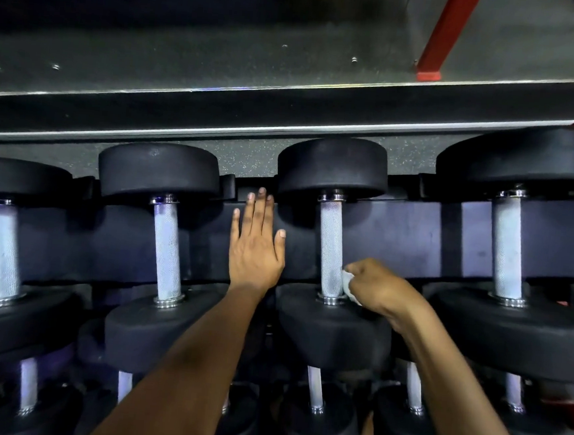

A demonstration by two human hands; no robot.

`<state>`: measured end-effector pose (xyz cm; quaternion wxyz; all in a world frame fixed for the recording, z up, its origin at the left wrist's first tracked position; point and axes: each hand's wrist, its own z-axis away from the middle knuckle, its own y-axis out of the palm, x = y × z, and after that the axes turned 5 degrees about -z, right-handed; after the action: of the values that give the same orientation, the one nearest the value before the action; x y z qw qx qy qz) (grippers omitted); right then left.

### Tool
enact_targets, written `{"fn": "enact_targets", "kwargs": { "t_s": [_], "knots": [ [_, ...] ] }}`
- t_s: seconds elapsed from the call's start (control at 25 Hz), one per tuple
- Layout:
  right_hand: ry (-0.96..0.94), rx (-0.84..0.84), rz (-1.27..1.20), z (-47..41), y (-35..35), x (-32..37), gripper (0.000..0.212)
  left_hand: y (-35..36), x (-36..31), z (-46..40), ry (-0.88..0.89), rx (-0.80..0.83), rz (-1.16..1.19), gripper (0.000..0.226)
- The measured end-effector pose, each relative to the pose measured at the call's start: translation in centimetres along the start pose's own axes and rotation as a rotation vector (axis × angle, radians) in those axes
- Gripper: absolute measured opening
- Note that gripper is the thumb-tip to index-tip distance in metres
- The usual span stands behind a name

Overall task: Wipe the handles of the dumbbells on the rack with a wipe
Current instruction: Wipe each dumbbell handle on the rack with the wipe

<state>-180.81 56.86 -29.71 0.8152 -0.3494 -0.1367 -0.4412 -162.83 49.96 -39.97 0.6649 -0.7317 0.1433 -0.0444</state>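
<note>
Currently viewing top tier of black dumbbell rack [401, 233] from above; four black round-head dumbbells lying side by side across it, knurled steel handles running front to back.

Right hand [376, 284] pinching a crumpled white wipe [348, 284] in curled fingers; pressing wipe against right side of third dumbbell handle [331, 244], low on the shaft, just above the near collar and near head [333, 327]; wrist bent, forearm crossing over that head.

Left hand [256, 242] lying flat, palm down, fingers straight and close together, thumb slightly apart; hovering over or resting on rack panel between second handle [168, 249] and third handle, contact not resolvable; holding nothing.

First handle [3, 250] at far left and fourth handle [508, 245] at right standing apart from both hands.

Lower tier showing further dumbbells [315, 387] under the forearms, dim and partly hidden.

Beyond rack: speckled grey floor [249, 159]; long dark platform with bright metal edge [289, 87]; red steel upright [444, 34] at upper right.
</note>
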Motion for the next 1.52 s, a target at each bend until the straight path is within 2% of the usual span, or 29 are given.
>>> {"fn": "enact_targets", "kwargs": {
  "t_s": [0.12, 0.16, 0.24, 0.36, 0.44, 0.56, 0.68, 0.84, 0.96, 1.0, 1.04, 1.12, 1.16, 1.24, 1.32, 1.4, 1.52],
  "knots": [
    [-0.017, -0.027, 0.104, 1.4, 1.2, 1.6, 0.017, -0.2, 0.0, 0.2, 0.008, -0.003, -0.012, 0.061],
    [-0.014, -0.052, 0.208, 2.1, 1.5, 2.4, 0.016, -0.2, -0.1, 0.1, 0.004, -0.008, -0.013, 0.062],
    [-0.042, -0.062, 0.450, 3.8, 2.3, 4.2, 0.028, 0.0, 0.0, 0.0, 0.002, -0.004, 0.002, 0.062],
    [-0.253, 0.035, 0.563, 4.8, 2.4, 7.3, 0.031, -0.1, 0.0, 0.1, 0.015, -0.004, 0.013, 0.063],
    [-0.395, 0.042, 0.742, 2.4, 1.9, 7.9, 0.032, 0.0, 0.0, -0.1, 0.017, -0.003, 0.013, 0.064],
    [-0.422, 0.143, 0.887, 0.9, 1.8, 6.9, 0.030, 0.2, 0.1, 0.0, 0.011, -0.023, 0.016, 0.063],
    [-0.534, 0.226, 1.003, 1.4, 1.2, 4.5, 0.031, 0.3, 0.1, 0.1, 0.016, -0.028, 0.013, 0.062],
    [-0.832, 0.152, 1.039, 1.3, 0.0, 3.0, 0.032, 0.1, 0.1, 0.1, 0.009, -0.037, 0.017, 0.061],
    [-0.907, 0.283, 0.713, 2.5, -2.3, 0.3, 0.046, 0.2, 0.1, 0.2, 0.014, -0.026, 0.016, 0.061],
    [-0.831, 0.300, 0.570, 2.8, -3.4, -0.7, 0.046, 0.1, 0.0, 0.3, 0.011, -0.026, 0.014, 0.061],
    [-0.766, 0.231, 0.462, 2.6, -4.3, -1.8, 0.047, 0.1, 0.0, 0.3, 0.005, -0.030, 0.012, 0.061],
    [-0.518, 0.018, 0.214, 1.0, -4.2, -2.7, 0.039, 0.2, 0.0, 0.3, 0.001, -0.031, 0.012, 0.061],
    [-0.368, 0.019, -0.006, 0.0, -3.2, -2.4, 0.031, 0.3, 0.0, 0.3, 0.005, -0.034, 0.009, 0.061],
    [-0.126, 0.307, -0.413, -1.8, -0.5, -1.0, 0.033, 0.3, 0.1, 0.2, 0.012, -0.045, 0.003, 0.061],
    [-0.057, 0.447, -0.645, -3.2, 0.4, -1.3, 0.051, 0.3, 0.1, 0.1, 0.012, -0.047, 0.004, 0.061],
    [-0.059, 0.525, -0.686, -3.5, -1.0, -2.0, 0.050, 0.3, 0.0, 0.1, 0.010, -0.045, -0.002, 0.061],
    [-0.078, 0.623, -0.754, -3.4, -2.1, -2.7, 0.030, 0.2, 0.0, 0.2, 0.002, -0.045, 0.002, 0.061]
  ]
}}
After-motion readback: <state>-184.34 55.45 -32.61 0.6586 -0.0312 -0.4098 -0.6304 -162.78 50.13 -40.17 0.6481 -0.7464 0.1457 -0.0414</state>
